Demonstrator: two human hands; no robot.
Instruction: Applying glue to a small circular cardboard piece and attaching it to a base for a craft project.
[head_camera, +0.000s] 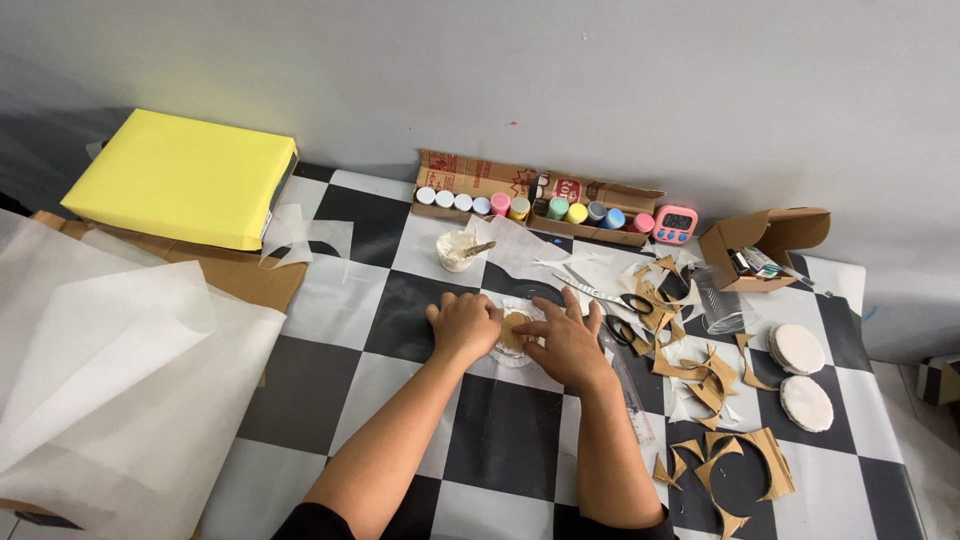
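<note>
At far left, large sheets of translucent white tracing paper (110, 370) overlap the table edge, lying partly on a flat brown cardboard sheet (250, 275). Behind them rests a yellow rectangular paper-wrapped block (180, 178). The work surface is a black-and-white chequered tablecloth (330, 300).

Centre: the left hand (463, 325) lies knuckles up, fingers curled and pressing down on the left edge of a small round brown cardboard disc (514, 329). The disc sits on a thin translucent paper piece (515, 355) and lies directly between the two hands, touching both. The right hand (565, 345) lies flat, fingers spread, fingertips pressing the disc's right edge. Neither hand encloses the disc; both hold it down against the table.

Behind the hands stands a small white cup of paste with a stick in it (458, 249). Further back, an open brown cardboard box (535, 200) holds a row of small paint pots with white, pink, yellow, green and blue lids.

Right of the hands: black-handled scissors (610, 297), a clear plastic ruler (630, 385), a pink digital timer (674, 223), a clear plastic cup lying on its side (718, 300), scattered brown cardboard offcuts (710, 385), a small open cardboard box (765, 245) and two white-covered round discs (800, 375).
</note>
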